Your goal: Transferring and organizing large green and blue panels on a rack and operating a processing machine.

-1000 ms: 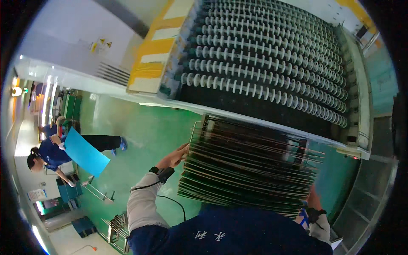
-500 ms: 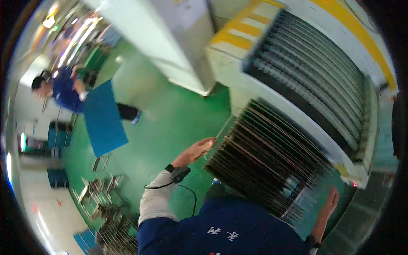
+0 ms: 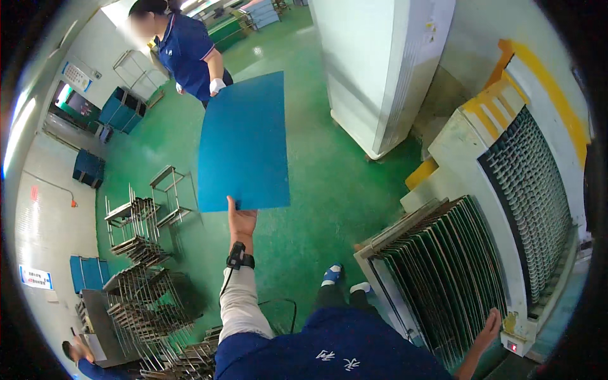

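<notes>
A flat blue sheet (image 3: 244, 142) spans the space between me and a co-worker. My left hand (image 3: 242, 220) grips its near edge, thumb on top and the other fingers hidden underneath. At the far edge, the co-worker's white-gloved hand (image 3: 217, 87) also has hold of the sheet. Down at the right, my right hand (image 3: 487, 329) is beside a rack (image 3: 373, 266) filled with several thin upright panels (image 3: 437, 272). Its fingers are stretched out and I see nothing in them; whether they touch the panels I cannot tell.
A machine with rows of rollers (image 3: 529, 196) stands right of the rack. Beyond it rises a tall white cabinet (image 3: 380, 76). Metal racks (image 3: 136, 253) crowd the left floor, with blue bins (image 3: 88, 272) by the wall. Another person (image 3: 82, 354) shows at lower left.
My view has swung left. My left hand has gone from beside the rack to the blue sheet's near edge. The co-worker and the sheet are now closer; my right hand stays by the rack.
</notes>
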Demonstrator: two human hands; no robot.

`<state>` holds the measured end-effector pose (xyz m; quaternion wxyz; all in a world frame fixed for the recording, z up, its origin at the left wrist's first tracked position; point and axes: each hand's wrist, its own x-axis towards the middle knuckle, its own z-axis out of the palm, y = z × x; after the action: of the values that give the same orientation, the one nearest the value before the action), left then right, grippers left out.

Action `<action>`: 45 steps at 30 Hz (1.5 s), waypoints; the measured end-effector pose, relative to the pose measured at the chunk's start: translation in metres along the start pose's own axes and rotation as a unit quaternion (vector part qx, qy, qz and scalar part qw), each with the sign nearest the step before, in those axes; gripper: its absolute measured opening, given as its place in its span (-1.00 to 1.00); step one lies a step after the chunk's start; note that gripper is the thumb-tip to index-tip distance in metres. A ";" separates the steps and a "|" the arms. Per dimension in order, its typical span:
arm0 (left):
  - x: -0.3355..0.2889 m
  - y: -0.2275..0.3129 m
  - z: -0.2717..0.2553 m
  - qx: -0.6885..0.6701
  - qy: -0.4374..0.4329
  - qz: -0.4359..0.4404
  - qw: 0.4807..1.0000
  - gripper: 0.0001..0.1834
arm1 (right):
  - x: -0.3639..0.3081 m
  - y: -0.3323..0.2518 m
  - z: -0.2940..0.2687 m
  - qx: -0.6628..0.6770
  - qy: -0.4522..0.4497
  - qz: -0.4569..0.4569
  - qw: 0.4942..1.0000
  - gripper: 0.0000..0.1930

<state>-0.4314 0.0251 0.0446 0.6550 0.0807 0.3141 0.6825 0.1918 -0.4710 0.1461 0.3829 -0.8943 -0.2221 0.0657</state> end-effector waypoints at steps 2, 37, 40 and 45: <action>0.001 0.008 0.009 -0.003 0.012 0.009 1.000 -0.59 | -0.003 -0.043 0.023 0.049 -0.006 -0.030 0.998 -0.67; -0.173 -0.214 0.196 0.249 -0.332 -0.443 0.794 -0.45 | -0.056 -0.117 0.035 0.631 -0.095 0.209 0.741 -0.72; -0.186 -0.256 0.208 0.206 -0.392 -0.421 0.791 -0.49 | -0.036 -0.066 0.012 0.628 -0.063 0.214 0.746 -0.69; -0.206 -0.265 0.209 0.219 -0.405 -0.468 0.754 -0.45 | 0.019 -0.039 -0.014 0.666 0.008 0.218 0.713 -0.76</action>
<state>-0.0723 -0.1165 0.1294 0.9230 0.3339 0.1587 0.1067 0.1993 -0.4480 0.1843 0.8560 -0.4320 0.0833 0.2714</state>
